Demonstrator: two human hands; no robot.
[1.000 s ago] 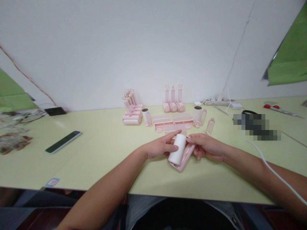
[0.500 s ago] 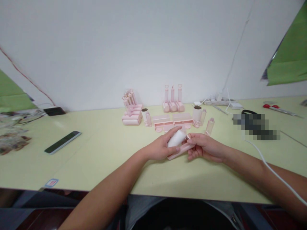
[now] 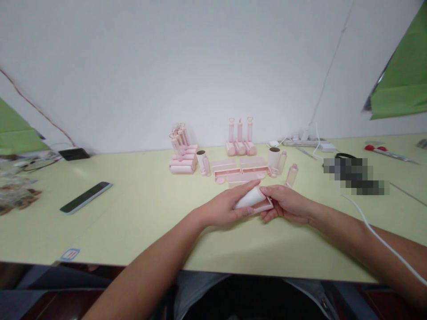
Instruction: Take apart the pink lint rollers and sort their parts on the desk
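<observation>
My left hand [image 3: 222, 207] is closed round a white lint-roller roll [image 3: 249, 198], thumb on the near side and fingers over the far side. The roll lies tilted in a pale pink open case [image 3: 266, 206]. At the right end, my right hand [image 3: 289, 204] pinches the roll's end with its thumb while its curled fingers grip the case's end. The left part of the case is covered by my left hand. Just behind my hands lies a translucent pink cover [image 3: 243, 178]. A clear pink handle [image 3: 292, 175] stands beyond my right hand.
Open pink cases [image 3: 255, 170], white rolls [image 3: 274, 158] and more handles stand behind my hands. Assembled lint rollers [image 3: 183, 165] are grouped at the back left, others [image 3: 240, 148] at centre. A phone [image 3: 86, 198] lies left. A white cable [image 3: 368, 226] crosses above my right forearm.
The roll's right end has come down toward the case, and my right thumb now presses on that end. My left hand stays wrapped round the roll.
</observation>
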